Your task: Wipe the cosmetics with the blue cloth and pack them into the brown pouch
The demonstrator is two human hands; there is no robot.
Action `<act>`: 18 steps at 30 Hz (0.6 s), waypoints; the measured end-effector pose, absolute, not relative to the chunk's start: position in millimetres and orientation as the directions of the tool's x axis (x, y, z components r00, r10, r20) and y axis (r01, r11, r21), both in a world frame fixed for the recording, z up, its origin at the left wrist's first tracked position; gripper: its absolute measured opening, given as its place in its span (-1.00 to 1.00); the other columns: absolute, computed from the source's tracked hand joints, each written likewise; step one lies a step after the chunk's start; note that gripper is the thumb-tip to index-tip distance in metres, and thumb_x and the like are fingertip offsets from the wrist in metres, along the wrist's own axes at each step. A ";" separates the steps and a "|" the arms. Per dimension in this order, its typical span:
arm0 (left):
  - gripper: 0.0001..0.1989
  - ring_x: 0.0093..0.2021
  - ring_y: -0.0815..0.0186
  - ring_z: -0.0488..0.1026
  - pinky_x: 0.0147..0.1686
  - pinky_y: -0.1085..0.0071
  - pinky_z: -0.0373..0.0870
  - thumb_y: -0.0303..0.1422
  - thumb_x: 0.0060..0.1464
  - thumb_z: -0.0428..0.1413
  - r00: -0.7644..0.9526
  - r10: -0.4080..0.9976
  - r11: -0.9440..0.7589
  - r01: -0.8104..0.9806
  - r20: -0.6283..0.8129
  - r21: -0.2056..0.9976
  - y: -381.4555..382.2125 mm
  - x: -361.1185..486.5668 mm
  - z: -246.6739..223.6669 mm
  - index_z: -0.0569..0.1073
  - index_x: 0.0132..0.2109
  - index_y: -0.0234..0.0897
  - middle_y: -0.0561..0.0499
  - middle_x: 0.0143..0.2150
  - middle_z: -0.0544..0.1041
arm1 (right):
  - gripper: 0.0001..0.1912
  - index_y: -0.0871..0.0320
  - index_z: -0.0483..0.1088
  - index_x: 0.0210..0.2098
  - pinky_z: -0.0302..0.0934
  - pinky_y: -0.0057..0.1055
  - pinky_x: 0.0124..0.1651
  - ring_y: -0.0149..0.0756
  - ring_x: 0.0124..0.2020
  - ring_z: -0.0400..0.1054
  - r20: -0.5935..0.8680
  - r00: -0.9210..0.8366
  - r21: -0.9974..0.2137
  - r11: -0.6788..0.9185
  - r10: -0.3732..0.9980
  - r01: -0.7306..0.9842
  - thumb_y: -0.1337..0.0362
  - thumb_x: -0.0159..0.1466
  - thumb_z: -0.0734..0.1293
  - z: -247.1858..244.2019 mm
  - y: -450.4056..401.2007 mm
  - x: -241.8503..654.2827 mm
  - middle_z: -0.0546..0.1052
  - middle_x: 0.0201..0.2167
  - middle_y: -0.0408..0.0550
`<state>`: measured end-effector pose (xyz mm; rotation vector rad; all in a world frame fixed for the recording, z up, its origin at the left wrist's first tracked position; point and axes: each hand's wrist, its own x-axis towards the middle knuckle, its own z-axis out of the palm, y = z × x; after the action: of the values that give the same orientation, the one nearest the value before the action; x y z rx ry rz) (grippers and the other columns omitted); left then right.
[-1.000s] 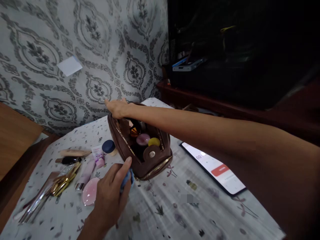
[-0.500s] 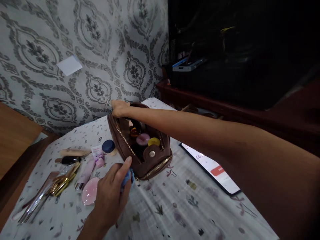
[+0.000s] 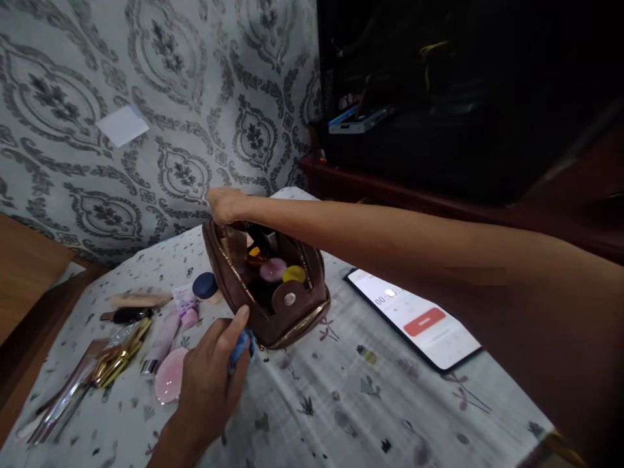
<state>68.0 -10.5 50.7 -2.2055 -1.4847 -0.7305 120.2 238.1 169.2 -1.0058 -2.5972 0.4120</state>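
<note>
Brown bag (image 3: 287,313) — unzipped, right hand (image 3: 227,205) at far end

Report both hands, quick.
Left hand: partly curled, holding blue cloth.
Right hand: at far end of brown bag; grip cannot be told.

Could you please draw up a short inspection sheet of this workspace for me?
Surface: printed white cloth, lightly creased.
Job's things: open brown bag; mauve item, yellow item inside.
Clutter: pink case, lilac tube, blue-lidded jar, gold-coloured items left of bag; lit phone on right.
Hands: left hand by bag's near end, blue crumpled item beside it, grip unclear; right hand at far end, grip hidden.
Cables: nothing seen on cloth.
Surroundings: patterned wall with white card; dark panel.
</note>
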 end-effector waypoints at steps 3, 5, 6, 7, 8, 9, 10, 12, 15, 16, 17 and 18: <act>-0.45 -0.34 0.30 0.51 -0.49 0.50 0.35 -0.41 0.36 -0.02 0.300 0.734 -0.363 0.931 0.609 -0.021 -10.1 67.9 50.2 0.10 0.43 -0.19 -0.01 -0.27 0.51 | -0.47 0.21 0.52 -0.01 0.34 -0.21 0.16 -0.05 0.12 0.47 0.186 -0.717 -0.347 0.728 0.672 0.591 0.52 0.01 0.52 172.5 228.8 128.8 0.57 0.08 0.11; -0.46 -0.35 0.30 0.51 -0.50 0.49 0.33 -0.40 0.37 -0.02 0.292 0.738 -0.354 0.935 0.608 -0.019 -10.2 67.7 49.5 0.10 0.43 -0.18 -0.01 -0.26 0.52 | -0.48 0.21 0.50 0.02 0.33 -0.23 0.17 -0.05 0.14 0.45 0.186 -0.723 -0.332 0.735 0.665 0.591 0.50 0.05 0.52 172.7 224.5 133.5 0.54 0.11 0.12; -0.46 -0.35 0.30 0.52 -0.51 0.49 0.33 -0.39 0.36 -0.02 0.291 0.740 -0.354 0.935 0.606 -0.015 -10.4 67.6 49.3 0.10 0.43 -0.17 -0.01 -0.25 0.52 | -0.49 0.20 0.50 0.02 0.34 -0.25 0.15 -0.05 0.14 0.45 0.187 -0.724 -0.329 0.736 0.664 0.591 0.48 0.06 0.51 172.3 223.3 135.2 0.54 0.11 0.12; -0.46 -0.35 0.31 0.52 -0.51 0.49 0.33 -0.40 0.36 -0.02 0.290 0.741 -0.357 0.934 0.606 -0.010 -10.5 67.5 49.2 0.11 0.42 -0.17 -0.01 -0.25 0.52 | -0.52 0.20 0.50 0.01 0.35 -0.26 0.13 -0.05 0.12 0.46 0.186 -0.725 -0.328 0.737 0.664 0.591 0.47 0.08 0.51 171.5 222.9 136.5 0.54 0.11 0.12; -0.46 -0.36 0.31 0.51 -0.52 0.50 0.33 -0.40 0.36 -0.02 0.291 0.740 -0.362 0.932 0.607 -0.005 -10.5 67.5 49.3 0.11 0.42 -0.17 -0.01 -0.26 0.52 | -0.54 0.19 0.50 0.00 0.36 -0.27 0.12 -0.05 0.11 0.47 0.188 -0.726 -0.330 0.738 0.662 0.588 0.46 0.09 0.50 170.5 223.0 137.3 0.54 0.10 0.12; -0.46 -0.36 0.31 0.51 -0.52 0.50 0.33 -0.41 0.36 -0.01 0.292 0.739 -0.365 0.931 0.608 -0.003 -10.5 67.5 49.4 0.11 0.42 -0.17 -0.01 -0.26 0.52 | -0.56 0.18 0.50 -0.01 0.37 -0.27 0.10 -0.05 0.10 0.47 0.192 -0.726 -0.334 0.739 0.661 0.585 0.45 0.11 0.48 169.5 223.6 137.6 0.54 0.10 0.13; -0.45 -0.36 0.31 0.51 -0.51 0.50 0.33 -0.41 0.36 -0.01 0.293 0.738 -0.368 0.930 0.607 -0.002 -10.5 67.4 49.6 0.11 0.42 -0.17 0.00 -0.27 0.52 | -0.58 0.18 0.49 -0.01 0.37 -0.28 0.09 -0.05 0.10 0.47 0.197 -0.726 -0.339 0.741 0.658 0.580 0.45 0.12 0.47 168.6 224.3 137.6 0.54 0.10 0.13; -0.45 -0.35 0.31 0.52 -0.50 0.49 0.34 -0.40 0.36 -0.01 0.293 0.739 -0.364 0.931 0.607 -0.006 -10.3 67.2 49.6 0.10 0.42 -0.17 -0.01 -0.26 0.52 | -0.60 0.17 0.49 -0.03 0.37 -0.29 0.08 -0.05 0.10 0.47 0.196 -0.728 -0.342 0.742 0.657 0.577 0.46 0.13 0.45 167.2 225.9 136.6 0.55 0.08 0.11; -0.44 -0.34 0.30 0.53 -0.49 0.48 0.35 -0.39 0.36 0.00 0.288 0.741 -0.355 0.935 0.607 -0.010 -10.1 66.2 48.7 0.10 0.43 -0.15 -0.01 -0.24 0.53 | -0.62 0.15 0.49 -0.06 0.37 -0.29 0.07 -0.06 0.09 0.49 0.181 -0.729 -0.339 0.737 0.661 0.584 0.44 0.11 0.46 166.7 227.3 134.0 0.57 0.06 0.07; -0.44 -0.34 0.30 0.52 -0.50 0.48 0.35 -0.39 0.36 0.00 0.288 0.740 -0.357 0.934 0.608 -0.007 -10.1 65.9 48.3 0.10 0.43 -0.14 -0.01 -0.24 0.53 | -0.63 0.15 0.49 -0.07 0.38 -0.30 0.06 -0.07 0.08 0.49 0.181 -0.729 -0.337 0.738 0.660 0.585 0.42 0.11 0.47 166.7 227.5 133.3 0.57 0.06 0.06; -0.44 -0.34 0.30 0.52 -0.49 0.48 0.35 -0.39 0.36 -0.01 0.288 0.742 -0.360 0.933 0.606 -0.002 -10.1 65.6 48.0 0.09 0.44 -0.14 -0.01 -0.24 0.53 | -0.65 0.14 0.49 -0.09 0.38 -0.31 0.05 -0.07 0.07 0.49 0.184 -0.730 -0.335 0.740 0.658 0.583 0.40 0.12 0.47 166.6 227.6 132.8 0.58 0.05 0.05; -0.43 -0.35 0.30 0.52 -0.49 0.48 0.35 -0.39 0.36 -0.01 0.288 0.743 -0.364 0.931 0.605 0.004 -10.2 65.3 47.7 0.09 0.44 -0.14 0.00 -0.25 0.52 | -0.67 0.14 0.49 -0.10 0.39 -0.32 0.04 -0.08 0.06 0.50 0.190 -0.731 -0.333 0.744 0.655 0.580 0.38 0.12 0.46 166.4 227.8 132.7 0.58 0.03 0.03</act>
<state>65.3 -10.2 47.7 -2.2129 -1.5133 -0.7485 132.7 227.8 166.4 -0.9630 -2.6498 0.3640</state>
